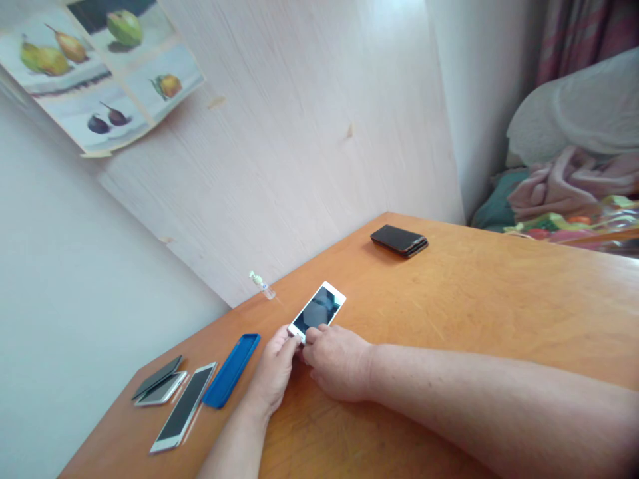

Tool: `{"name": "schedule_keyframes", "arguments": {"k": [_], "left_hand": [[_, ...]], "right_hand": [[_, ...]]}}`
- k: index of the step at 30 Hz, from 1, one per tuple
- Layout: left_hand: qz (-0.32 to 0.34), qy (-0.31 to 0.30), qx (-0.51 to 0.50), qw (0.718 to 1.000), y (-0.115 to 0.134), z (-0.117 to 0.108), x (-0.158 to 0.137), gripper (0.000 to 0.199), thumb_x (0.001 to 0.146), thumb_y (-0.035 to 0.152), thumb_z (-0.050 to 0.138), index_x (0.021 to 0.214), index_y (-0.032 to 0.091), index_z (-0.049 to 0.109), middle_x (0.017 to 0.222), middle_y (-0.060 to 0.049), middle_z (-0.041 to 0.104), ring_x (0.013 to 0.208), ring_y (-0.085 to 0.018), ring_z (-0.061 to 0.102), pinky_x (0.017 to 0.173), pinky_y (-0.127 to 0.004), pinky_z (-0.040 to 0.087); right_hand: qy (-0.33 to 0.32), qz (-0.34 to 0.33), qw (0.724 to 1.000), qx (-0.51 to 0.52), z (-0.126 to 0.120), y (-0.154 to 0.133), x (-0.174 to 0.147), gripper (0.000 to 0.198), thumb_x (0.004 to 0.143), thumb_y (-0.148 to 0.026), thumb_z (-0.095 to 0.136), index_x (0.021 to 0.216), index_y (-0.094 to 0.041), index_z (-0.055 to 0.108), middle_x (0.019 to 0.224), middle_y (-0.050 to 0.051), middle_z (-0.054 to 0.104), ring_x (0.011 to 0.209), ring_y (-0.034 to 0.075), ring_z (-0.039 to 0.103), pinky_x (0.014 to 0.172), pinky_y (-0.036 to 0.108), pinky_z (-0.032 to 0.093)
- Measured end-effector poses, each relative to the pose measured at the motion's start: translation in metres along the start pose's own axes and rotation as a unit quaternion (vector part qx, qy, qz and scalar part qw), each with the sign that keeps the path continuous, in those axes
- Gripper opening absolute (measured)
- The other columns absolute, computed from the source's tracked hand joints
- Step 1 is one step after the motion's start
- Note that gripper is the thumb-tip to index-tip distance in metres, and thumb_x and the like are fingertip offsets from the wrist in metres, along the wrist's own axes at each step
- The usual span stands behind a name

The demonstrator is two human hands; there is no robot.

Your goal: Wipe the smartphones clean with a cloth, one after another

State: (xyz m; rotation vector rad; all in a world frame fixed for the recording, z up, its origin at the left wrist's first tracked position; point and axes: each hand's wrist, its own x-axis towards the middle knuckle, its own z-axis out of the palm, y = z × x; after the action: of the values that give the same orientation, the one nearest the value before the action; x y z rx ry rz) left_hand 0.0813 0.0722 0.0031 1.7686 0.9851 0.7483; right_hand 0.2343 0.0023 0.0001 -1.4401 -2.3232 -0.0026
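Note:
A white smartphone [319,307] with a dark, glossy screen is tilted up off the wooden table. My left hand [280,366] is closed on its lower left corner, thumb along the bottom edge. Curled fingers of my right hand [340,359] touch the phone's lower end; whether they pinch anything small there is hidden. To the left of my left hand lies an empty blue phone case [232,370]. Beyond it is a second white phone [184,407], lying flat with its dark screen up.
A white phone [162,389] in an open dark flip cover [158,376] lies at the far left. A small clear pump bottle [263,286] stands by the wall. Stacked dark phones [399,240] rest at the back of the table [489,299]. Bedding [574,179] lies beyond the right edge.

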Motion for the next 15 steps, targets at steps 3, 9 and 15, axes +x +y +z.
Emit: {"name": "schedule_keyframes", "arguments": {"k": [3, 9, 15], "left_hand": [[-0.001, -0.001, 0.013, 1.000, -0.002, -0.002, 0.001, 0.019, 0.086, 0.037, 0.059, 0.091, 0.019, 0.064, 0.076, 0.001, 0.066, 0.071, -0.016, 0.057, 0.071, -0.026, 0.041], [-0.010, 0.006, 0.044, 0.999, -0.009, -0.006, 0.004, 0.021, 0.087, 0.038, 0.059, 0.085, 0.018, 0.064, 0.070, 0.000, 0.065, 0.069, -0.016, 0.057, 0.073, -0.026, 0.040], [-0.007, 0.001, 0.018, 1.000, -0.007, -0.003, 0.003, 0.018, 0.087, 0.035, 0.057, 0.085, 0.018, 0.062, 0.074, 0.000, 0.066, 0.069, -0.015, 0.057, 0.071, -0.026, 0.041]], "right_hand": [[-0.009, 0.011, 1.000, 0.011, -0.003, 0.011, 0.004, 0.020, 0.087, -0.025, 0.055, 0.095, -0.017, 0.071, 0.098, 0.012, 0.065, 0.091, 0.025, 0.061, 0.077, 0.035, 0.050], [-0.015, 0.164, 0.986, 0.028, -0.014, 0.047, 0.004, 0.026, 0.087, -0.018, 0.053, 0.104, -0.014, 0.071, 0.115, 0.017, 0.065, 0.101, 0.028, 0.064, 0.084, 0.035, 0.051], [0.006, 0.090, 0.995, 0.045, 0.000, 0.027, -0.001, 0.051, 0.092, -0.027, 0.051, 0.138, -0.007, 0.049, 0.148, 0.026, 0.041, 0.133, 0.033, 0.046, 0.103, 0.044, 0.045]]}}
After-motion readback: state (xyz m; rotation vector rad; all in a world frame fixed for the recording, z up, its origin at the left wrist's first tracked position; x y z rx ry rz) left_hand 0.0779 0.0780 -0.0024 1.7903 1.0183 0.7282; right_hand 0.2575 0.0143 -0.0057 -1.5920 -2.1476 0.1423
